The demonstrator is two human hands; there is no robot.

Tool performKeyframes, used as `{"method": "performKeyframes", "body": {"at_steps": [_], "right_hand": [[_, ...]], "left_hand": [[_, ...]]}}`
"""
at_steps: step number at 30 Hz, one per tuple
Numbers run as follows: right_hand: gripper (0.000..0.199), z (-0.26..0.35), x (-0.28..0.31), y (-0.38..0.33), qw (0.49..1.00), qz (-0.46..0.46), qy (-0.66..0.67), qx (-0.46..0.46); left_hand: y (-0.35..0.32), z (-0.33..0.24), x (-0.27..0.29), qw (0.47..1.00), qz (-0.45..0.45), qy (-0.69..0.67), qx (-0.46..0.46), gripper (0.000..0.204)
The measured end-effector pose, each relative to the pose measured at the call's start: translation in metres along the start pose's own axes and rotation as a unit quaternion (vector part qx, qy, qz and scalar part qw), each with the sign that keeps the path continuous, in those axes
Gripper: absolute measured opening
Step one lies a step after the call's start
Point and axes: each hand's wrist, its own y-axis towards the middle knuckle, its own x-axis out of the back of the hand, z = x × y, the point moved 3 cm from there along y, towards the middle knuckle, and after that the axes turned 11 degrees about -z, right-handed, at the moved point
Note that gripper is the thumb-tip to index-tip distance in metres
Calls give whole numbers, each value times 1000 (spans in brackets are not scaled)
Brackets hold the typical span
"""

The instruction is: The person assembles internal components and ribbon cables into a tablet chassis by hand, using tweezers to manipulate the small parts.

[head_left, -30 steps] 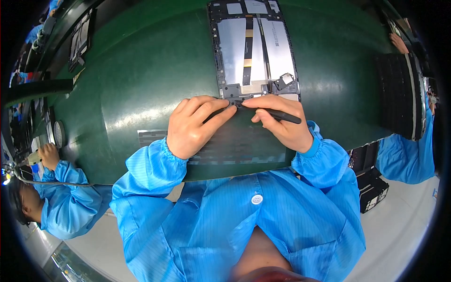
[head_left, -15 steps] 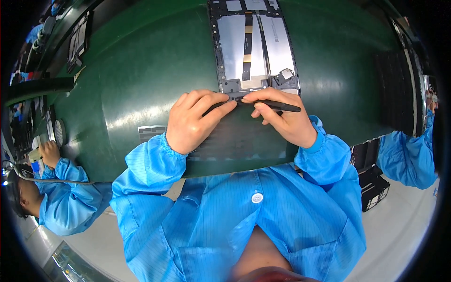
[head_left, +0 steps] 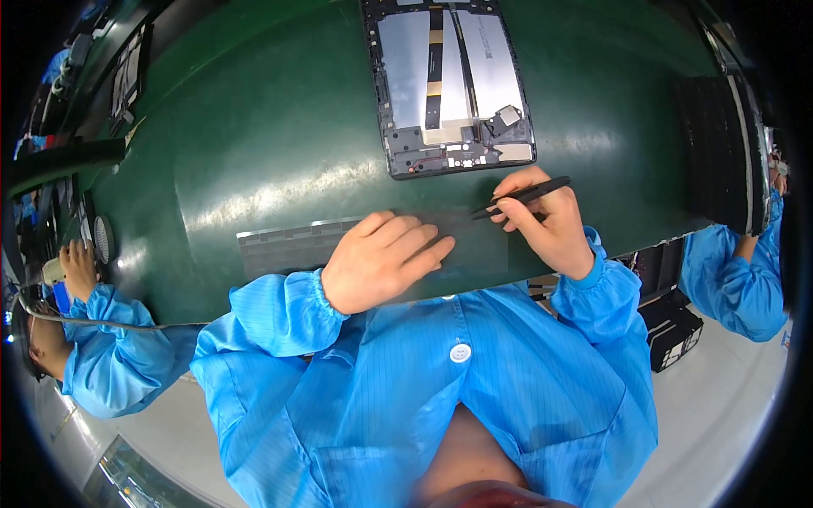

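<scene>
Opened tablet (head_left: 449,85) lying back-side up on green conveyor belt (head_left: 254,152), just beyond both hands, silver plates and dark board along near edge exposed. Best done with tweezer tips brought down slowly onto near-edge board, wrist braced on belt, free hand steadying frame so nothing slides. Right hand (head_left: 546,224) curled in pen grip around black tweezers (head_left: 521,196), thumb and forefinger pinched on shaft, tips aimed left and hovering just short of tablet's near right corner, not touching it. Left hand (head_left: 385,258) loosely relaxed, fingers half extended and together, resting palm down on dark ridged mat (head_left: 288,241) at belt's near edge, gripping nothing. Blue sleeves of neighbouring workers at both sides
</scene>
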Motion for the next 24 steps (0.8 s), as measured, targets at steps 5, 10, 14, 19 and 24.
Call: {"method": "performKeyframes", "body": {"at_steps": [5,10,14,19,24], "right_hand": [[14,-2,4,0,997,29,-53,40],[11,1,15,-4,995,54,-79,-1],[11,-2,34,-7,995,67,-74,9],[12,-6,41,-11,993,69,-95,-5],[12,-19,50,-10,993,41,90,-68]], "left_hand": [[13,-9,-10,999,8,-19,34,44],[19,-22,-16,999,12,-22,29,45],[35,-38,-26,999,18,-23,30,45],[44,-43,-29,999,20,-26,33,45],[47,-45,-29,1000,18,-13,21,42]]}}
